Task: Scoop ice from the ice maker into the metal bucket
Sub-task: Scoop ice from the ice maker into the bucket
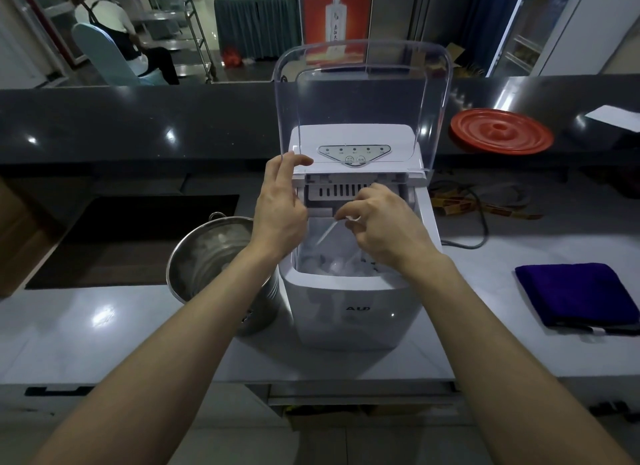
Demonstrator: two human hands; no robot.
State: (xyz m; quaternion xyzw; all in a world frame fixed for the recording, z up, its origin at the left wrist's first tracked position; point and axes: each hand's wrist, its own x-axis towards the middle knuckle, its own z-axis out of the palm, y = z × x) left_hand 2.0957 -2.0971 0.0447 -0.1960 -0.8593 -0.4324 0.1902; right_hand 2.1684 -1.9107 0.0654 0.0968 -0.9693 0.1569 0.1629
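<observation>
Ice (337,265) lay heaped in the open bin of the white ice maker (356,305), which stood on the pale counter (519,326) with its clear lid (362,94) tipped up and back. Just to its left, touching or nearly touching its side, stood the metal bucket (207,257), with some ice already showing at the bottom. The person's right hand (384,225) hovered over the bin, fingers curled in and pinched around the handle of a clear plastic scoop (329,231) whose blade slanted down toward the ice; how far the scoop reached into the pile could not be told. The left hand (280,205) was held at the left edge of the machine, fingers loosely spread, the fingertips resting at the lower corner of the raised lid by the control panel (354,153). A folded purple cloth (578,296) lay well to the right on the counter, and a red round lid (502,130) sat on the dark ledge behind.
</observation>
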